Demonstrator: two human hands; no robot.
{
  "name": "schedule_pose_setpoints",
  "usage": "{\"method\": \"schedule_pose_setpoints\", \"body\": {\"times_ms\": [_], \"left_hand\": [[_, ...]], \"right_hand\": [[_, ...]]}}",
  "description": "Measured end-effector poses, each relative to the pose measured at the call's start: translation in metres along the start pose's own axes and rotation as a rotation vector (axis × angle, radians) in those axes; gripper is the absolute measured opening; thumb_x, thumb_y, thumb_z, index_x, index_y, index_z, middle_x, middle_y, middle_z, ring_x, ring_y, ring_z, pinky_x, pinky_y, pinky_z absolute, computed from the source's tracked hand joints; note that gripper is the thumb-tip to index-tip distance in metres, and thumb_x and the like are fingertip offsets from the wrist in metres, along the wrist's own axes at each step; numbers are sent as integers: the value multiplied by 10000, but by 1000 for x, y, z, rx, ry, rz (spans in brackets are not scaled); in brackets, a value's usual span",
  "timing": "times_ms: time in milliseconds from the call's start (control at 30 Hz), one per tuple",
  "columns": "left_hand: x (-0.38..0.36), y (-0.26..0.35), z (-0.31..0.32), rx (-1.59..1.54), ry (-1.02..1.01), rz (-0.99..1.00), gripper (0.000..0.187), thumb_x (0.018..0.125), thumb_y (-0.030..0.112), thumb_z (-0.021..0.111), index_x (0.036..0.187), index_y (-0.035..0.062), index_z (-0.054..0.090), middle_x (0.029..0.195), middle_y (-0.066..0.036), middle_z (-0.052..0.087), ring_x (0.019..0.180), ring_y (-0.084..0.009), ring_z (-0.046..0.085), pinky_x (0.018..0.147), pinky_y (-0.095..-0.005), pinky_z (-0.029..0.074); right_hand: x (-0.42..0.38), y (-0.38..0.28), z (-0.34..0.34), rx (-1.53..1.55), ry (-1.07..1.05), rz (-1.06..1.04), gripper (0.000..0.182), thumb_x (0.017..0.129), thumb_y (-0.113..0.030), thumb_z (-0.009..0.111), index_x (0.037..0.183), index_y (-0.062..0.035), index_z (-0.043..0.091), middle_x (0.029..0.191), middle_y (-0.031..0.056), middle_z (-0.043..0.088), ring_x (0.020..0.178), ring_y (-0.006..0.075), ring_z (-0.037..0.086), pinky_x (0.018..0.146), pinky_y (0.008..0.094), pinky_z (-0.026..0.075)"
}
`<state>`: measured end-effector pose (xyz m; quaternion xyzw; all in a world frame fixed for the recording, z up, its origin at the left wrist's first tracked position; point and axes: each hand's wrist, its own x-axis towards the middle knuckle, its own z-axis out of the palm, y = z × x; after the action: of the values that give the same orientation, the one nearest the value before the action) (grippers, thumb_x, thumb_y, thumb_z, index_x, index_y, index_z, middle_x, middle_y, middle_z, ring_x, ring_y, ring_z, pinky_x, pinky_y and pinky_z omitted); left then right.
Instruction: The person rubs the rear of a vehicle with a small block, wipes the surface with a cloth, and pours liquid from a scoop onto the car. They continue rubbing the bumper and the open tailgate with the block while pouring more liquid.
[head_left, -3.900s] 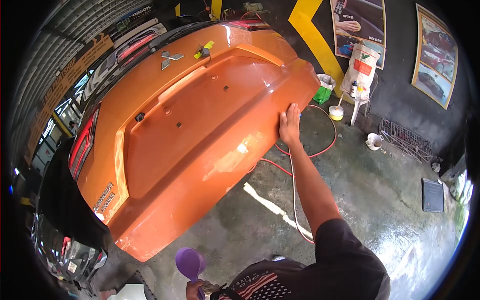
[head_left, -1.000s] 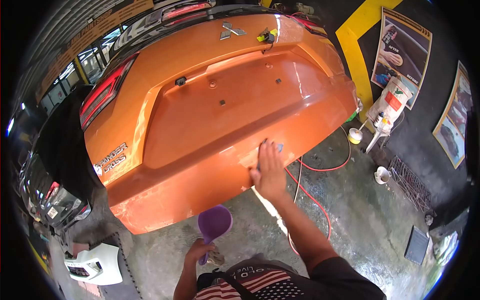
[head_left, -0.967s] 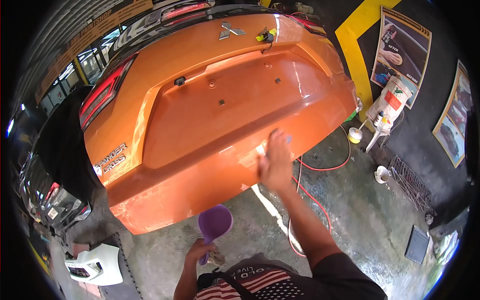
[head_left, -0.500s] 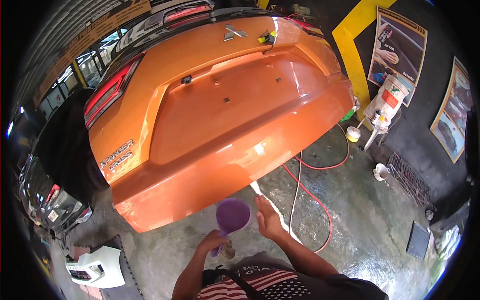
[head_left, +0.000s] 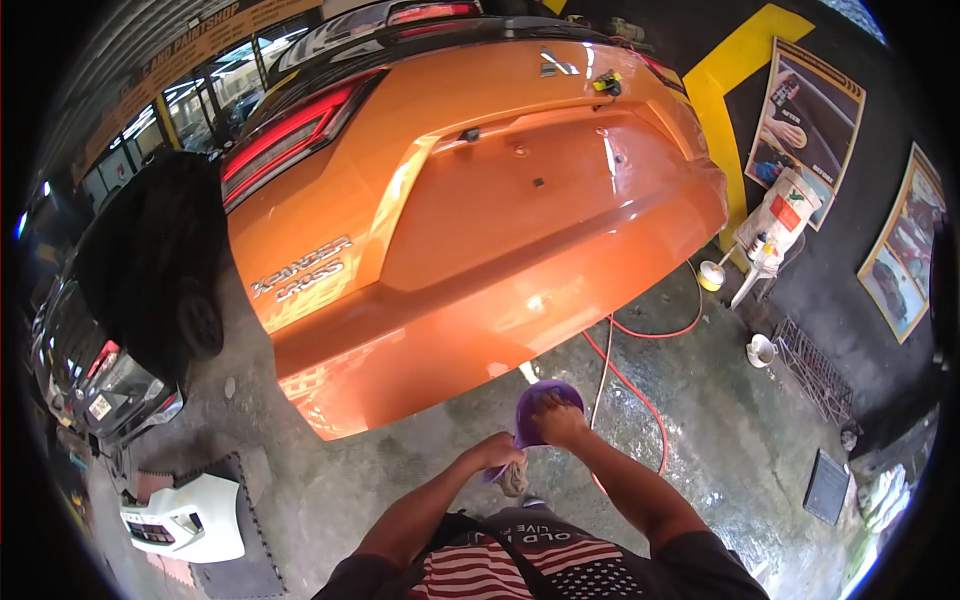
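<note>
My left hand [head_left: 494,452] is closed around the handle of a purple water dipper [head_left: 524,418], held in front of my body. A crumpled beige cloth [head_left: 514,480] hangs below that same hand; how it is held is hidden. My right hand [head_left: 558,418] reaches into the dipper's bowl from the right. Its fingers are down inside, and their shape cannot be made out. Beyond both hands stands the orange tailgate [head_left: 470,300] of a car, which neither hand touches.
Red hose [head_left: 655,415] loops over the wet concrete floor right of the hands. At the right stand a white chair [head_left: 750,285] with a sack, a bucket [head_left: 761,350] and a metal rack [head_left: 815,370]. A white bumper [head_left: 215,515] lies at lower left; a dark car [head_left: 105,385] is behind it.
My right hand has gone from beside the dipper into its bowl. The dipper and left hand have moved right and slightly up. The view has shifted, showing the car further right.
</note>
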<state>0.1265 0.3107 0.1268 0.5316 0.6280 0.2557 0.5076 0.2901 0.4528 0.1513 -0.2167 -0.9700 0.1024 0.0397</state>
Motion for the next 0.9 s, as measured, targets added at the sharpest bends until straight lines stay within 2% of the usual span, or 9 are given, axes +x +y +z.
{"method": "schedule_pose_setpoints", "body": {"times_ms": [200, 400, 500, 533, 567, 633, 767, 833, 900], "left_hand": [[-16, -3, -6, -39, -30, 3, 354, 661, 286, 666, 789, -41, 705, 680, -177, 678, 604, -229, 647, 592, -363, 494], [-45, -29, -6, 23, -100, -75, 384, 648, 300, 677, 796, -54, 703, 710, -191, 685, 634, -253, 663, 617, -369, 503], [-62, -49, -10, 21, -74, -107, 386, 658, 297, 677, 828, -48, 705, 731, -198, 684, 648, -265, 665, 621, -373, 503], [-67, -55, -14, 23, -92, -95, 386, 658, 297, 677, 828, -48, 705, 731, -198, 684, 648, -265, 665, 621, -373, 503], [-73, -61, -19, 48, -92, -114, 388, 662, 303, 679, 842, -39, 706, 739, -192, 686, 656, -265, 666, 629, -372, 505], [-87, -77, -26, 79, -93, -129, 390, 665, 309, 680, 855, -30, 708, 747, -185, 687, 664, -264, 666, 636, -371, 506], [-116, -82, -42, 7, 59, -175, 377, 672, 326, 685, 858, 0, 718, 764, -166, 697, 689, -251, 668, 675, -355, 510], [-121, -97, -52, 55, 99, -263, 355, 687, 318, 688, 855, 7, 720, 790, -159, 704, 722, -227, 669, 695, -343, 510], [-137, -110, -58, -7, 150, -268, 341, 696, 310, 692, 867, 17, 721, 791, -151, 705, 718, -221, 668, 691, -342, 510]], "right_hand": [[18, 3, 45, 38, -265, 274, 449, 809, -214, 639, 1223, -54, 574, 1235, 186, 603, 1157, 339, 593, 954, 449, 505], [18, -42, 27, -109, -430, 311, 248, 837, -135, 557, 1016, -44, 701, 1042, 179, 700, 977, 323, 691, 864, 411, 556], [4, -33, -9, 156, -123, 291, 305, 918, -184, 501, 1127, -32, 664, 1022, 189, 710, 970, 340, 683, 836, 447, 530], [-10, -3, 11, 718, 348, 342, 312, 952, -165, 493, 1202, -56, 645, 894, 133, 710, 864, 251, 686, 754, 401, 555], [-24, -16, -49, 994, 299, 671, 356, 979, -160, 480, 1313, -93, 582, 930, 90, 663, 855, 189, 646, 675, 364, 568], [-38, 23, -77, 1378, 712, 703, 442, 987, -182, 483, 1426, -131, 467, 1175, 113, 581, 955, 229, 636, 664, 434, 582], [10, 48, -143, 747, 1307, 384, 485, 987, -131, 487, 1456, -41, 400, 1202, 135, 581, 1033, 211, 583, 923, 334, 483], [37, -16, -183, 481, 1150, 473, 461, 1013, -173, 461, 1439, -5, 411, 1350, 125, 553, 1244, 260, 523, 1087, 318, 361], [81, -64, -157, 544, 1090, 211, 533, 998, -212, 482, 1462, 8, 339, 1442, 290, 412, 1353, 409, 400, 1154, 443, 264]]}}
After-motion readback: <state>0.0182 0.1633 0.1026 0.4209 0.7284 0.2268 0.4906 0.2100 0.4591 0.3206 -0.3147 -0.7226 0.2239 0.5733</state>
